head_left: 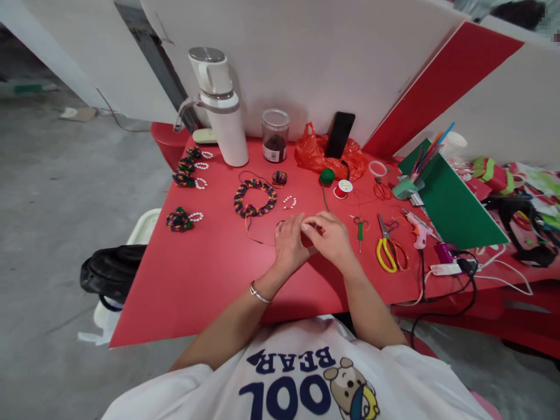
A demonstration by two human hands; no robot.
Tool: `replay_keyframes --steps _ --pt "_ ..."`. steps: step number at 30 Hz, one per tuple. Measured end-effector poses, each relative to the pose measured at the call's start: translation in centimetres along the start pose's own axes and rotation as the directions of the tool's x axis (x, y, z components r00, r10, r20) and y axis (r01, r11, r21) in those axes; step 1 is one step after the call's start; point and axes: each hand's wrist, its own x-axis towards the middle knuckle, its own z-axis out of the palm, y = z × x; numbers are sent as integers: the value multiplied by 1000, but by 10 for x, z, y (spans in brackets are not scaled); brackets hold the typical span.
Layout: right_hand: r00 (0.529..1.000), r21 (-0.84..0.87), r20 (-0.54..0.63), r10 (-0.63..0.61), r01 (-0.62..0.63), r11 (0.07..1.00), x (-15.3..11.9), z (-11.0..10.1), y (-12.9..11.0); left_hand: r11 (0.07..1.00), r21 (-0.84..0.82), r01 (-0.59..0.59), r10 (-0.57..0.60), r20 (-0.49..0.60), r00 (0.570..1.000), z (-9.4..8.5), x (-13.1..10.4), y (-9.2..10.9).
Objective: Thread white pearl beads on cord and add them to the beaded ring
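Note:
Both hands meet over the red table near its front middle. My left hand [291, 242] has its fingers together and bent around something I cannot make out. My right hand [330, 236] touches it, thumb and fingers pinched over a small item hidden between them. An orange strand [249, 230] runs from a braided multicolour yarn ring [255, 198] towards my left hand. Just beyond the hands lies a small loop of white beads [289, 202]. Behind them are a multicolour yarn ball [279, 177], a green yarn ball [326, 177] and a red thread spool [343, 188].
Several yarn pieces with bead loops [179, 219] lie at the left. A white flask [227, 128], a jar [275, 136] and a phone [340, 135] stand at the back. Yellow-handled scissors [385, 248], a pink glue gun [420, 230] and cables are at the right.

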Motion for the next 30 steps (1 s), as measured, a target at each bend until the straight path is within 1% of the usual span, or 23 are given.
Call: replay_keyframes --steps 3,5,9,11,14,16,17,19,21,23,25,30 --pt "1000 -105 0 -20 20 994 1 2 0 1000 -5 -3 3 -16 1000 1 0 0" --pt "1000 -134 1 -25 25 991 1 3 -1 1000 -11 -9 9 -20 1000 2 -1 -1" --pt "1000 -111 7 -22 23 994 -1 0 -2 1000 -12 -2 2 -19 1000 2 -1 -2" --pt "1000 -81 -9 -22 21 996 -1 -4 2 1000 -10 4 -4 -10 1000 1 -1 -1" --pt "997 -112 -71 22 -30 993 2 -12 19 1000 -16 -3 3 2 1000 -1 0 1" --pt "990 -210 -101 96 -115 971 4 -16 38 1000 -15 1 -1 5 1000 -3 1 2" --pt "986 -265 -93 140 -160 951 5 -17 47 1000 -12 5 -5 7 1000 -3 1 3" --pt "977 -336 -32 213 -211 918 6 -15 64 1000 -6 16 -16 13 1000 -3 1 4" --pt "968 -342 22 250 -228 912 6 -10 73 1000 -5 21 -21 19 1000 -3 1 3" --pt "964 -324 45 262 -234 917 5 -4 77 1000 -4 22 -22 22 1000 -3 1 3" --pt "962 -321 44 268 -241 916 4 0 76 1000 2 25 -25 22 999 -3 1 3" --pt "961 -330 42 274 -246 911 5 3 75 1000 22 19 -20 14 1000 -6 1 5"
